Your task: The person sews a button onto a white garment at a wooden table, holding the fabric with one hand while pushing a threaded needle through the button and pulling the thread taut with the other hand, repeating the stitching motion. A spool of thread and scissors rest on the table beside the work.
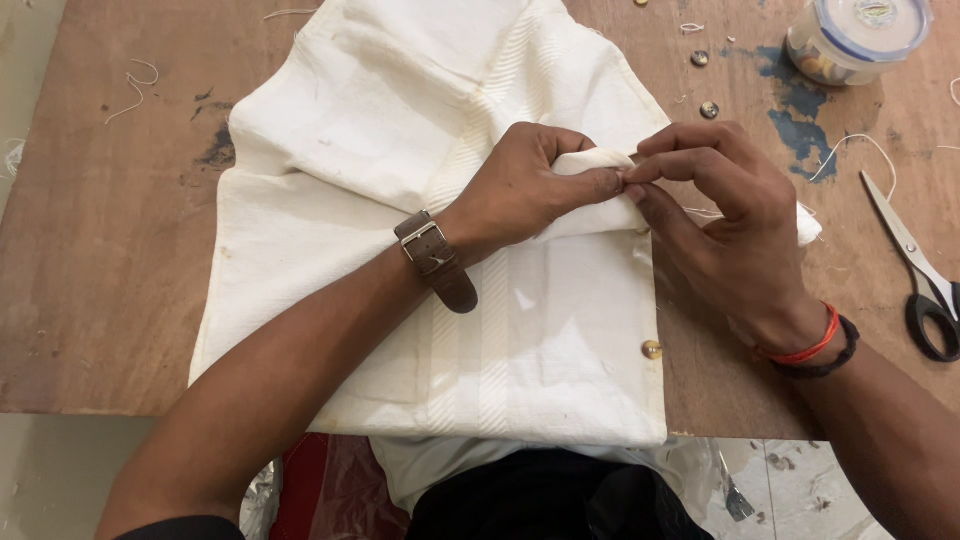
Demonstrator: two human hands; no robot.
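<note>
A white woven garment [400,150] lies spread over a brown wooden table [100,250]. My left hand [530,185], with a brown strap watch on the wrist, pinches a folded edge of the cloth. My right hand [725,225], with red and black wristbands, meets it fingertip to fingertip at the same fold, pinching something too small to see. A thin white thread [850,145] runs from near the right hand across the table. A brass-coloured button [652,349] sits on the garment's right edge, below both hands.
Scissors with black handles [925,275] lie at the right edge. A clear round container with a lid [860,35] stands at the back right, two loose buttons [705,85] near it. Blue stains mark the wood. Thread scraps [135,90] lie at the left.
</note>
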